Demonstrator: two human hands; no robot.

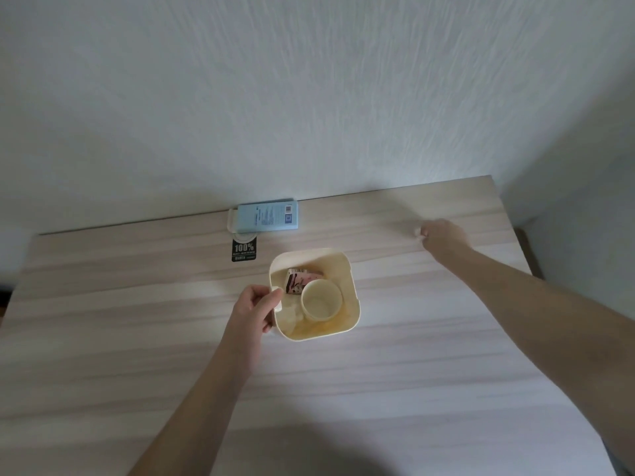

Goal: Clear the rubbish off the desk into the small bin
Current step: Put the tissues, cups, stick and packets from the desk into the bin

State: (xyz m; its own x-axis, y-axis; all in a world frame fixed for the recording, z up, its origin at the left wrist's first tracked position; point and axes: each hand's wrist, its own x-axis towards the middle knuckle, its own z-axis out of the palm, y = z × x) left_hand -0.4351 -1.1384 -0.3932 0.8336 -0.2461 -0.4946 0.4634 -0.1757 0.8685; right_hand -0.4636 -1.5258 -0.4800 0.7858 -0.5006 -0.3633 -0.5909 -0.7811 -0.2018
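A person is working over a pale wood-grain worktop (412,372) that is standing against a white textured wall (309,97). The left hand (256,309) is gripping the left rim of the bin (348,280), a small cream tub with rounded corners sitting near the middle of the worktop; its fingers (273,297) are curling over the edge, thumb on top. Inside the bin, a cup (322,300) is lying with its open mouth facing up, and a pink-and-dark printed wrapper (299,280) is leaning just behind it against the far wall. Pale crumpled scraps are showing at the bin's bottom, too blurred to identify.

The right hand (441,235) is reaching far out toward the back right of the worktop, well apart from the bin, its fingers (424,232) pinching shut on a small white scrap (418,231) at the surface.

A light blue box (268,216), its end flap open, is lying flat at the back edge of the worktop, touching the wall. Just in front of it, a black tag (244,250) printed "100%" is lying flat, between the box and the bin.
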